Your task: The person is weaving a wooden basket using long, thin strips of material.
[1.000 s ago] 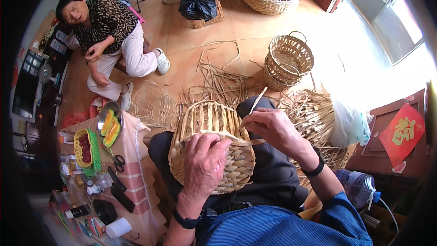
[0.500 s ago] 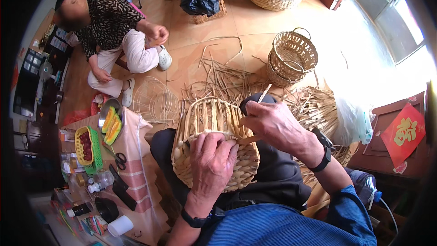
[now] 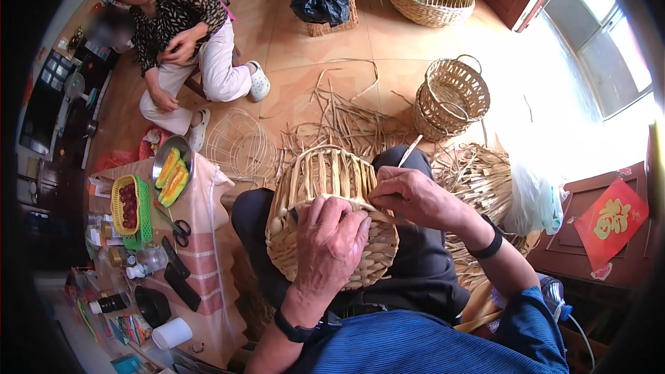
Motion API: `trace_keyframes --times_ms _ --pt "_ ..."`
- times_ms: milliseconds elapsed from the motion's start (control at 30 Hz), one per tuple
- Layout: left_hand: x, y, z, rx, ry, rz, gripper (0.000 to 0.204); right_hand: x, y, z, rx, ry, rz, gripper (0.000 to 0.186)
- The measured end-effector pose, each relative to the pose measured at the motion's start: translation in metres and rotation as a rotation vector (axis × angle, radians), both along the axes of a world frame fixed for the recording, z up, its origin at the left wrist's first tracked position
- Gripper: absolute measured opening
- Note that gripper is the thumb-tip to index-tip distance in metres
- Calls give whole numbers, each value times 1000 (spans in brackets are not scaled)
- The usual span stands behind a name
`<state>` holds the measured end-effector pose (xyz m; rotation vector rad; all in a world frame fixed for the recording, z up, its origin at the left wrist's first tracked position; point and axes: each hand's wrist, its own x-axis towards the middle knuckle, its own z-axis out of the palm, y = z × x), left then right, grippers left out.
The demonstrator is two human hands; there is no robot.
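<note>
A half-woven basket (image 3: 287, 253) of pale plant strips rests on my lap, its bare uprights on the far side and thick weave toward me. My left hand (image 3: 330, 242) is closed over the woven edge, with its fingertips curled onto the strips. Beside it, at the basket's right edge, my right hand (image 3: 415, 197) pinches a weaving strip (image 3: 411, 150), whose pale end pokes up above the fingers. The tips of the right fingers touch the weave and partly hide the strip.
Loose strips (image 3: 339, 121) litter the floor ahead. Finished baskets (image 3: 454, 97) stand at far right, near a strip bundle (image 3: 478, 173). A wire frame (image 3: 239, 142) lies left. A cloth-covered table (image 3: 215, 218) holds scissors (image 3: 181, 232) and fruit. A seated person (image 3: 180, 34) is at far left.
My right hand has come down and in against the basket's edge with the strip. My left hand stays on the weave. The seated person's raised hand has drawn back toward the chest.
</note>
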<state>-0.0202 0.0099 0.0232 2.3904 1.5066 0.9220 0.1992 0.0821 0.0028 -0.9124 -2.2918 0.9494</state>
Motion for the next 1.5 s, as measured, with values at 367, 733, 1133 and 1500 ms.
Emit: trace_keyframes --times_ms 367,733,1133,1500 --pt "5 -8 -2 20 43 61 20 6 -5 -9 -1227 355 -81 22" --pt "9 -10 12 -22 99 116 24 6 -4 -28 -1529 582 -78 18" --pt "22 -16 10 -56 97 208 17 9 -10 -29 -1536 644 -117 13" --pt "13 -2 5 -85 -74 187 18 2 -4 -2 -1190 330 -69 23"
